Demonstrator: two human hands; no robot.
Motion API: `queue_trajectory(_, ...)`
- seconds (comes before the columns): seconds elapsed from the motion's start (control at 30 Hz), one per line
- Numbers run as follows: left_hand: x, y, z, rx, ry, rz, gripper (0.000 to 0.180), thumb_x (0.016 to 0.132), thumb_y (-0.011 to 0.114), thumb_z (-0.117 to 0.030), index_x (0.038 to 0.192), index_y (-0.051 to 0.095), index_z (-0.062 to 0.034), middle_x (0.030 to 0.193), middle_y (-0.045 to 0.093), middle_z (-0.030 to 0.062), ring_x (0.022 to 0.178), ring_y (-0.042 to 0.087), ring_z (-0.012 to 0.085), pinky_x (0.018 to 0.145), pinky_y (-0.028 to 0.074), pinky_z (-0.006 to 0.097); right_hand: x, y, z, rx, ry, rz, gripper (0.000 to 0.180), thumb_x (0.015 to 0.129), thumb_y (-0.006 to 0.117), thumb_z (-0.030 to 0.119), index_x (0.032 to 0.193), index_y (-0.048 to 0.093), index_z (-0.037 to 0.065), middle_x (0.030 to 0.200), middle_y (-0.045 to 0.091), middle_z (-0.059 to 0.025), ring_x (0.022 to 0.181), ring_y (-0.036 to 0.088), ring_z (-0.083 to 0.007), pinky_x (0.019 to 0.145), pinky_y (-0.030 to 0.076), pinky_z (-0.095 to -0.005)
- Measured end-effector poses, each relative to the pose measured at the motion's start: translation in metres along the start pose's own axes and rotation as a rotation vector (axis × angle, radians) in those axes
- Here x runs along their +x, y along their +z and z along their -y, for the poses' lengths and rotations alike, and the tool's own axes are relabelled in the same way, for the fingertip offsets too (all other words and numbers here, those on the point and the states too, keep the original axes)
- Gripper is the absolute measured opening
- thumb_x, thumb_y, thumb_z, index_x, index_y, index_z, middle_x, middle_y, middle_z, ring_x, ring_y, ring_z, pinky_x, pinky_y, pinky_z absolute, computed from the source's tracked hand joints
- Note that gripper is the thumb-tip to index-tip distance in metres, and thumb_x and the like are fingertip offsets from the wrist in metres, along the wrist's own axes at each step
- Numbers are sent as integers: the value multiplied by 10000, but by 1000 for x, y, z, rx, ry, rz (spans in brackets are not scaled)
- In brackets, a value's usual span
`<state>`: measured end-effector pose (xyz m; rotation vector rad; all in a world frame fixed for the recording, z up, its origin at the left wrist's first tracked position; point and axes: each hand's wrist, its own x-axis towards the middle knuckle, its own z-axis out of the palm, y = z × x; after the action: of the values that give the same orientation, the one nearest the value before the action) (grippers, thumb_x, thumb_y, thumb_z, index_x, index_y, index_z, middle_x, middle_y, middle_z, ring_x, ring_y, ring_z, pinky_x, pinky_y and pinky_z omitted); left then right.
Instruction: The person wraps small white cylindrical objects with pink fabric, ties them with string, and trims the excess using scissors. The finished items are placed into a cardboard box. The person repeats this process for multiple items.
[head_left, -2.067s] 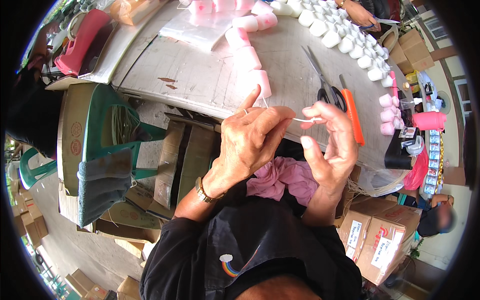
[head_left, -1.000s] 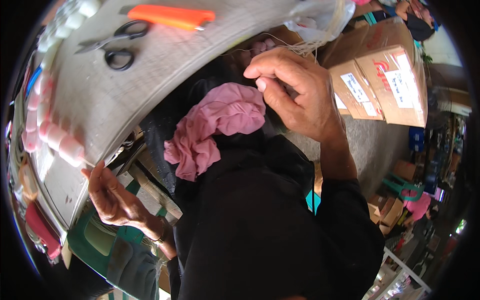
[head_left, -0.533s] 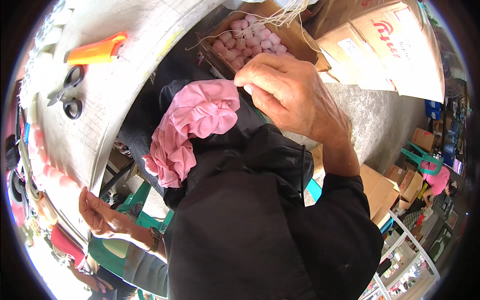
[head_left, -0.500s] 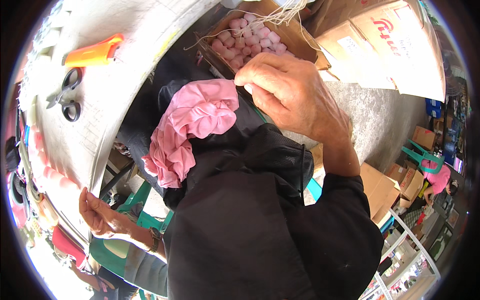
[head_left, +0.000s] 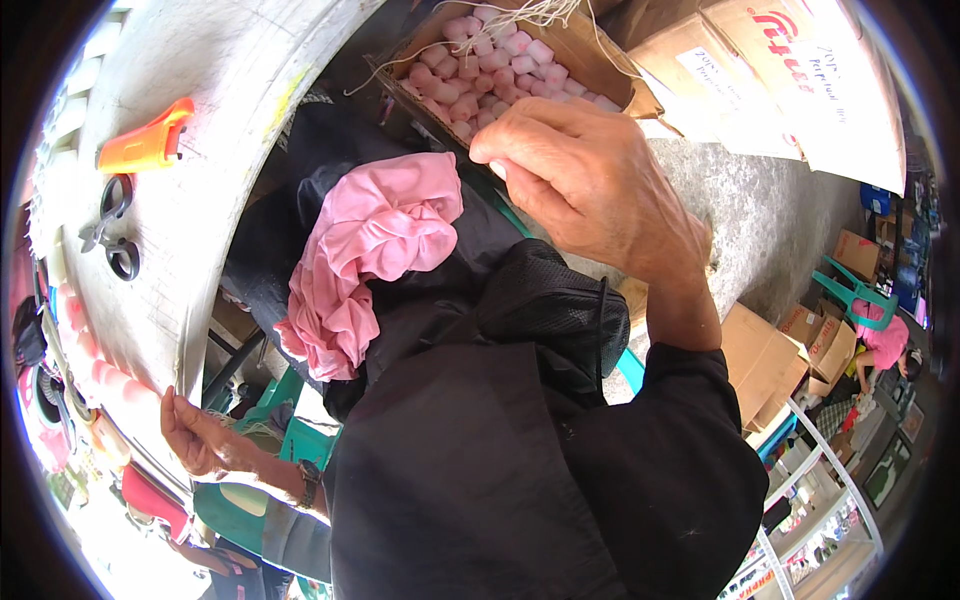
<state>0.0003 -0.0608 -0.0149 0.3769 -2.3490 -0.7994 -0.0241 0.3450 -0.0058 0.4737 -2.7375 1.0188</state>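
My right hand [head_left: 590, 180] hovers over an open cardboard box [head_left: 590, 60] full of small pink pieces [head_left: 480, 70], fingertips pinched together; whether they hold anything I cannot make out. White strings [head_left: 510, 12] hang over the box's far rim. A crumpled pink cloth [head_left: 370, 250] lies on my dark lap, just left of that hand. My left hand [head_left: 195, 435] is far off at the lower left, palm open, fingers against the edge of the pale table [head_left: 230, 90], beside a row of pink rolls [head_left: 100, 370].
Black scissors [head_left: 110, 225] and an orange cutter [head_left: 145, 148] lie on the table. Large cardboard boxes [head_left: 800, 80] stand beyond the pink-piece box, smaller ones [head_left: 790, 340] on the concrete floor at right. A green chair [head_left: 860, 295] and a person in pink [head_left: 885, 340] are farther right.
The view has swung right, from the table down to my lap and the box. My hands have parted: the right went to the box, the left stayed at the table edge.
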Motion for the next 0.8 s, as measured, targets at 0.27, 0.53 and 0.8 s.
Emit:
queue_trajectory(0.27, 3, -5, 5, 29, -36, 22, 217, 959, 622, -200, 1033, 702, -12, 801, 588, 4, 612, 412, 41, 516, 312, 199, -3, 4, -3, 14, 17, 14, 101, 811, 631, 5, 905, 657, 32, 831, 658, -87, 726, 643, -269, 632, 498, -352)
queue_trajectory(0.53, 1, -2, 1, 37, -56, -3, 240, 961, 619, -226, 1024, 709, -13, 794, 596, 5, 602, 405, 45, 517, 304, 208, -3, 9, -5, 27, 28, 16, 100, 809, 631, -5, 901, 652, 28, 834, 653, -85, 718, 638, -267, 620, 496, -349)
queue_trajectory(0.8, 2, -3, 4, 86, 1, 7, 256, 958, 622, -246, 1028, 709, -16, 782, 588, 7, 593, 401, 50, 515, 303, 214, -3, 11, -5, -3, 43, 15, 97, 814, 634, 5, 905, 644, 40, 830, 646, -77, 735, 640, -263, 629, 499, -353)
